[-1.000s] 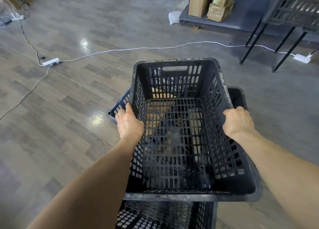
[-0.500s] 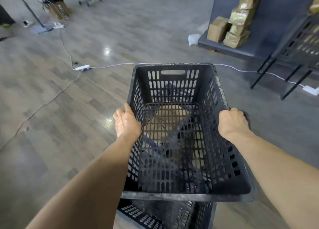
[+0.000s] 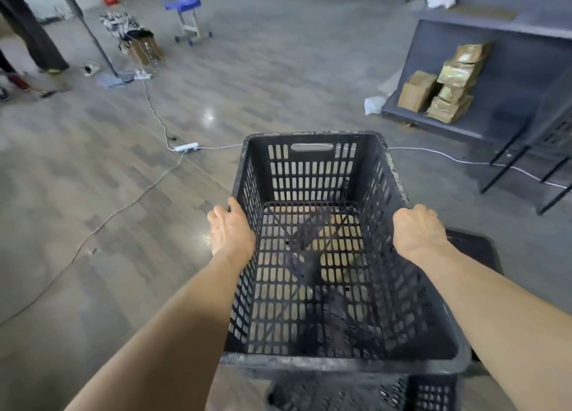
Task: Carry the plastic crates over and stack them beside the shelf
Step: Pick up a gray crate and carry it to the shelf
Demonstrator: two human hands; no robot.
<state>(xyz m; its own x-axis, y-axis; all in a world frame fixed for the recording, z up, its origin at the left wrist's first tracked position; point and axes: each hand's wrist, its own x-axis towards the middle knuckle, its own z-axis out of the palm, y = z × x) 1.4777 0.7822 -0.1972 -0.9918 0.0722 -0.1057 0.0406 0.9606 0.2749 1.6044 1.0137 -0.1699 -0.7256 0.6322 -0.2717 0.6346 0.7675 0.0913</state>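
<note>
Grey plank floor [image 3: 93, 194] now fills more of my view than a second ago; the black crate [image 3: 312, 175] has risen off the stack, so the carry begins. My left hand [image 3: 230, 232] and right hand [image 3: 418, 231] clench its side rims. Another crate [image 3: 365, 392] sits beneath. Ahead right, the shelf [image 3: 510, 79] waits beyond a white cable [image 3: 439, 155].

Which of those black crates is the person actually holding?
The top crate, gripped on its side rims by the left hand and right hand. Other crates show beneath it, untouched.
</note>
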